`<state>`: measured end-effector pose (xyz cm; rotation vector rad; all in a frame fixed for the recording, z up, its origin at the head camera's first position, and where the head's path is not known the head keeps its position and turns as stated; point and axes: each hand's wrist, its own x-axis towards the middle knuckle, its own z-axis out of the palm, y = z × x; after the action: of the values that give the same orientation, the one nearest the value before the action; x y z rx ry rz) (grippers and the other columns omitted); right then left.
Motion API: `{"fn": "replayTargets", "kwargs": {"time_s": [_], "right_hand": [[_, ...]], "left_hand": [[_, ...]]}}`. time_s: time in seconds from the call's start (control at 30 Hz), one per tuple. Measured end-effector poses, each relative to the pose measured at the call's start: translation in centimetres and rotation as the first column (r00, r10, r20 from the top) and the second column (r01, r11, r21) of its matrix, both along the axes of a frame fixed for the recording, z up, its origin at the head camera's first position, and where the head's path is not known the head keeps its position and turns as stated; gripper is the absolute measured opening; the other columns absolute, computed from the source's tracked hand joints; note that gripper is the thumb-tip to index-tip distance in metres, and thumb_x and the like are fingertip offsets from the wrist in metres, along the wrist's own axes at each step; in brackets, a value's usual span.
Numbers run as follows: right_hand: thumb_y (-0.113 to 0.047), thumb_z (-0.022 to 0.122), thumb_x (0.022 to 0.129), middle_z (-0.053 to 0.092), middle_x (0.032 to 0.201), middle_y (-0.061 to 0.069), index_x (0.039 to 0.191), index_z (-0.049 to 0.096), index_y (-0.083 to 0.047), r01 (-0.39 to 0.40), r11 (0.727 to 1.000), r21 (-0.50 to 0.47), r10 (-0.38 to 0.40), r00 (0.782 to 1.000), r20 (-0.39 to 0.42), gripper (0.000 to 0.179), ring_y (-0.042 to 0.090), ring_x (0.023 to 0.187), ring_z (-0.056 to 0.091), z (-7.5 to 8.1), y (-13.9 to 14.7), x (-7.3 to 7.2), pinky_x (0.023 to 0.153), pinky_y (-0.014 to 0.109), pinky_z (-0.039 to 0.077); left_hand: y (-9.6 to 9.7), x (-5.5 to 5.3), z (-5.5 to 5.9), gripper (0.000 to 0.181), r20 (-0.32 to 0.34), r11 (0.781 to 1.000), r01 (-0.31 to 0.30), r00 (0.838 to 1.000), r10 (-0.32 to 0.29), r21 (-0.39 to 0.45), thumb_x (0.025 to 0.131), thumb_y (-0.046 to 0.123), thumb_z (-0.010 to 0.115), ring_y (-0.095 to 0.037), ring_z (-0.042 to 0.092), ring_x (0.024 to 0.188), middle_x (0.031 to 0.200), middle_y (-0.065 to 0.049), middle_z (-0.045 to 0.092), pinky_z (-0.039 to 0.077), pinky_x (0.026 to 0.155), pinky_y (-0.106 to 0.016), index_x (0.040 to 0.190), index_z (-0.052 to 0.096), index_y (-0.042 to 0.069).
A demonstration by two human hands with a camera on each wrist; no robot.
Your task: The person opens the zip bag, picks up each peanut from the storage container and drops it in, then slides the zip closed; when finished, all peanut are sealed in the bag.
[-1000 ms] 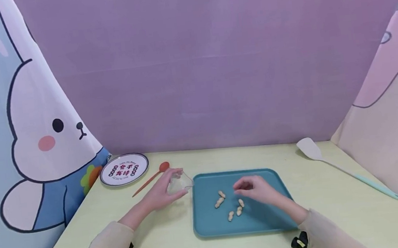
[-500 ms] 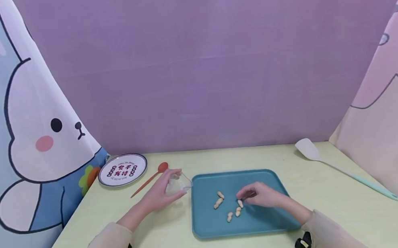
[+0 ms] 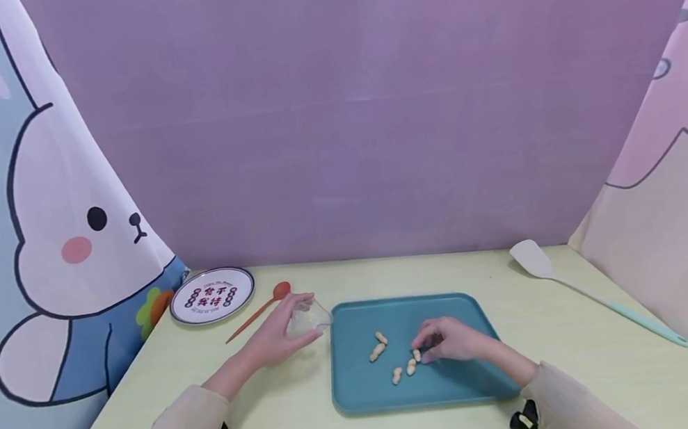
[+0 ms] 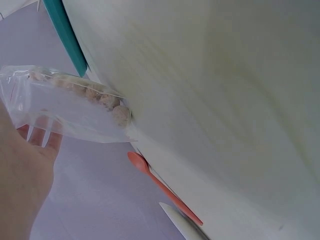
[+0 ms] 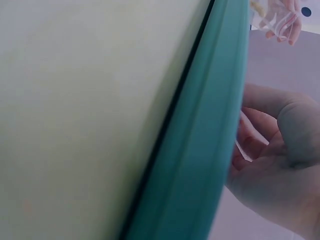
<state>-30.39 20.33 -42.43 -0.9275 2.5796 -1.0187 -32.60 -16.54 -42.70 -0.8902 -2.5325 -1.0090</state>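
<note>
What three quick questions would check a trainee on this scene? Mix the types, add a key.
1. Multiple choice: what does the left hand hold? A) nothing; B) a clear plastic bag; C) the spatula.
2. True or false: in the head view, the orange-red spoon lies between the plate and the tray.
3. Short answer: which hand is over the tray, and what small thing is closest to it?

Key: 1. B. 2. True. 3. The right hand; a peanut.
</note>
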Motion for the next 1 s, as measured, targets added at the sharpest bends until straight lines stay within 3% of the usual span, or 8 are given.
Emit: {"fn": "replayTargets", "kwargs": {"time_s": [0.2,0.73,1.0], "right_hand": [[-0.023,0.072,0.082,0.06,0.094,0.004,0.098,0.071,-0.012,0.041,0.999,0.03,-0.041,0.999,-0.001,0.02,0.008,0.078,0.052,0.0,-0.23,0.18,0.064,0.022,0.045],[-0.025,0.073,0.081,0.057,0.086,0.001,0.087,0.072,-0.015,0.059,0.996,0.069,-0.056,0.997,-0.055,0.011,0.007,0.07,0.048,-0.15,-0.19,0.36,0.061,0.023,0.042],[-0.023,0.069,0.085,0.065,0.08,-0.002,0.09,0.067,-0.01,0.104,0.995,0.008,-0.104,0.993,-0.061,0.014,0.005,0.066,0.053,0.02,0.05,0.14,0.056,0.021,0.046]], "left_hand": [[-0.02,0.06,0.0,0.068,-0.003,1.0,-0.003,1.0,0.003,0.0,0.083,0.045,0.068,-0.017,0.052,0.115,0.126,0.0,0.054,0.045,0.097,-0.042,0.135,0.043,0.011],[-0.01,0.06,-0.11,0.067,-0.015,1.0,0.007,1.0,-0.007,0.012,0.082,0.041,0.07,-0.017,0.053,0.114,0.126,-0.001,0.055,0.045,0.098,-0.043,0.134,0.045,0.008],[-0.01,0.12,-0.05,0.066,-0.021,1.0,0.0,1.0,0.0,0.009,0.082,0.04,0.07,-0.017,0.053,0.113,0.125,-0.001,0.055,0.046,0.097,-0.042,0.134,0.045,0.009]]}}
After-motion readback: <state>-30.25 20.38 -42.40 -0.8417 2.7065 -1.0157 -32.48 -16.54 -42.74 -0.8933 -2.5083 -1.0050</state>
